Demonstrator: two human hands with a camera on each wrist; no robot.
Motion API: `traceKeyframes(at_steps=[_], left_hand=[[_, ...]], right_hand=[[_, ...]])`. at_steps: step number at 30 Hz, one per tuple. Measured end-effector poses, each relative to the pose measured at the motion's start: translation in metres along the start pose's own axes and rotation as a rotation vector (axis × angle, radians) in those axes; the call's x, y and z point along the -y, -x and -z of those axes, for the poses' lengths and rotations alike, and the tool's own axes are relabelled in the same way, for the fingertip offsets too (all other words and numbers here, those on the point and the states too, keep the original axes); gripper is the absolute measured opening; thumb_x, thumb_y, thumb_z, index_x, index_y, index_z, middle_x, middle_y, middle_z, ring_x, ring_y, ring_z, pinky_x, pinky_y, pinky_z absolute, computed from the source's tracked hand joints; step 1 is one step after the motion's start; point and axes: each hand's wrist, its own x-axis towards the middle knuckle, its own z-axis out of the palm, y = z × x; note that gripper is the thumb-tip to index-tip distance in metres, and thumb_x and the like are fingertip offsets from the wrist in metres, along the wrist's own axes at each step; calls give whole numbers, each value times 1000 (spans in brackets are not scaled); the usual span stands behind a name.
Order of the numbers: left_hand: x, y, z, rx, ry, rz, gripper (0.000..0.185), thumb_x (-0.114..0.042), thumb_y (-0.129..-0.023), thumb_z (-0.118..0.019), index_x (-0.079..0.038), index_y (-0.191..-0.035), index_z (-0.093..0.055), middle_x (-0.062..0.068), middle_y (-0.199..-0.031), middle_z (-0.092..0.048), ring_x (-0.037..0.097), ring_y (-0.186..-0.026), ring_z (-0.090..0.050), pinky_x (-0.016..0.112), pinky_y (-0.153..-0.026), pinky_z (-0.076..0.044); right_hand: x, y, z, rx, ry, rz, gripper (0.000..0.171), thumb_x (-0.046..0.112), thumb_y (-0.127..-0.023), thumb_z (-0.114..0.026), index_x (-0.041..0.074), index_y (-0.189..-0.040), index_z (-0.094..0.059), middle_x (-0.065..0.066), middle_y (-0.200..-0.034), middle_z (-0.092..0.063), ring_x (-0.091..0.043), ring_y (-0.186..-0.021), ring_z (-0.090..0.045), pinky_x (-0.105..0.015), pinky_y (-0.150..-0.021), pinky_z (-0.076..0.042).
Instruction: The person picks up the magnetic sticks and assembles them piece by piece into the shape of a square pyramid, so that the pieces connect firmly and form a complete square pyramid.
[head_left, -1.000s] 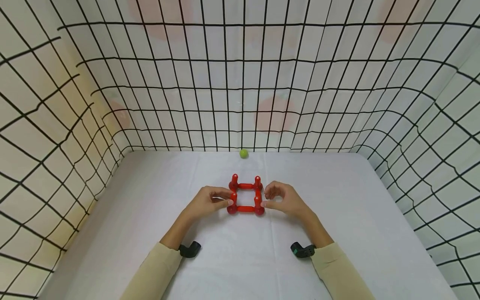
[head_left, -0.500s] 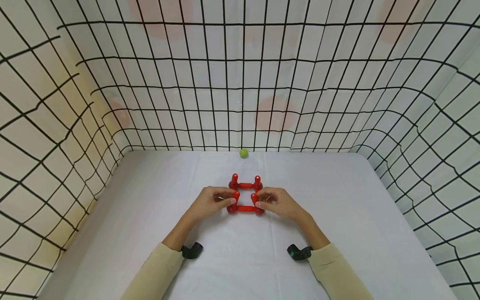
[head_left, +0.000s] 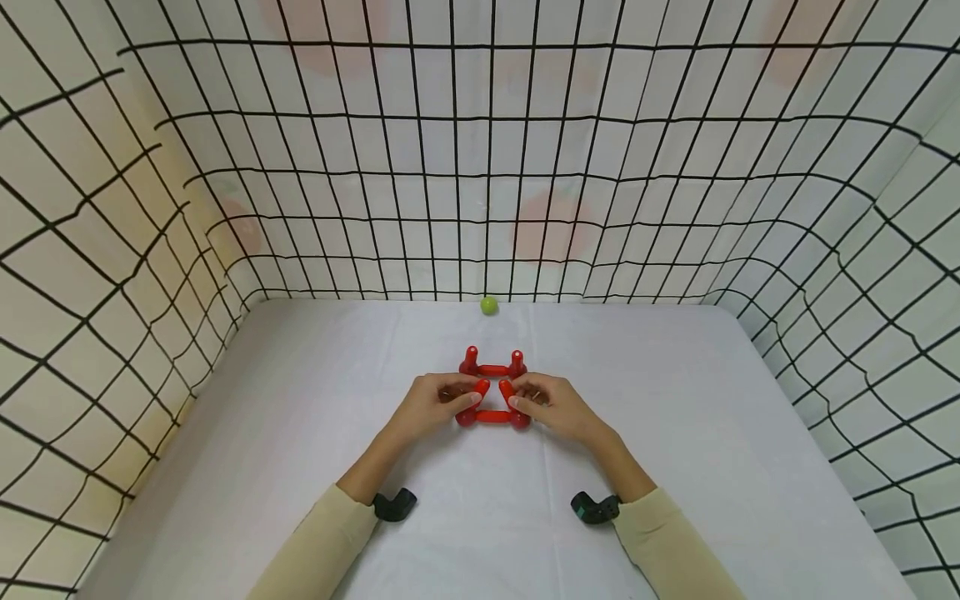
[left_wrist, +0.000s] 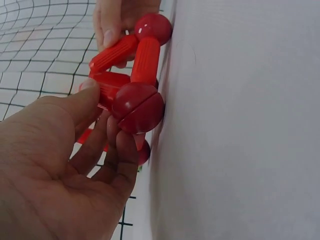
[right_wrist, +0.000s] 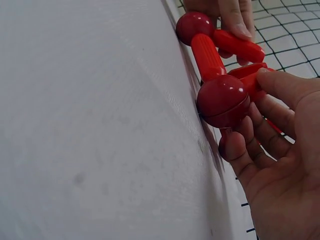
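A red square frame (head_left: 492,416) of plastic rods and ball joints lies on the white-covered table, with a short rod rising at each corner. My left hand (head_left: 429,406) pinches the front left rod (head_left: 481,387) between thumb and fingers. With my right hand (head_left: 557,406) I pinch the front right rod (head_left: 507,388). Both rods lean inward, their tips apart. In the left wrist view, a dark red ball joint (left_wrist: 139,107) with a groove sits by my fingers. A similar ball joint (right_wrist: 223,100) shows in the right wrist view. My hands partly hide the frame's sides.
A small green ball (head_left: 489,305) sits at the table's back edge, behind the frame. The two far rods (head_left: 472,357) stand upright. Black grid netting (head_left: 487,175) surrounds the back and both sides of the white table (head_left: 495,517).
My right hand has moved left onto the front right rod and now pinches it. Both front rods have tipped inward from upright, and my left hand has shifted slightly right.
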Motion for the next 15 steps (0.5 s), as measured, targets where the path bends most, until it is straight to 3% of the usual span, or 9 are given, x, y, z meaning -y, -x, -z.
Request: traceKeyframes(at_steps=[5, 8, 12, 15], left_hand=[[-1, -2, 1, -33, -22, -15, 35, -33, -93, -78, -21, -125, -74, -6, -110, -76, 12, -92, -70, 26, -81, -59], [0, -2, 5, -74, -46, -3, 51, -35, -86, -84, -19, -132, -67, -1, -119, -70, 15, -97, -68, 28, -83, -60], [2, -3, 11, -69, -83, 23, 83, -38, -76, -92, -20, -147, -51, 5, -139, -57, 20, -116, -61, 36, -95, -59], [3, -7, 16, -12, -98, 3, 102, -38, -73, -93, -24, -158, -38, 7, -156, -45, 25, -136, -51, 45, -110, -51]], right_hand=[[2, 0, 4, -38, 28, -10, 31, 30, -94, -76, 15, -120, -69, 1, -98, -68, -16, -92, -62, -27, -82, -55], [5, 2, 7, -90, 73, -34, 53, 35, -83, -87, 12, -124, -62, -3, -103, -65, -19, -95, -61, -31, -84, -56], [6, 6, 10, -82, 176, -82, 91, 46, -69, -94, 11, -138, -47, -8, -121, -58, -22, -110, -56, -38, -91, -57], [5, 6, 10, -42, 225, -95, 109, 48, -67, -94, 16, -152, -34, -8, -142, -48, -25, -125, -52, -45, -100, -57]])
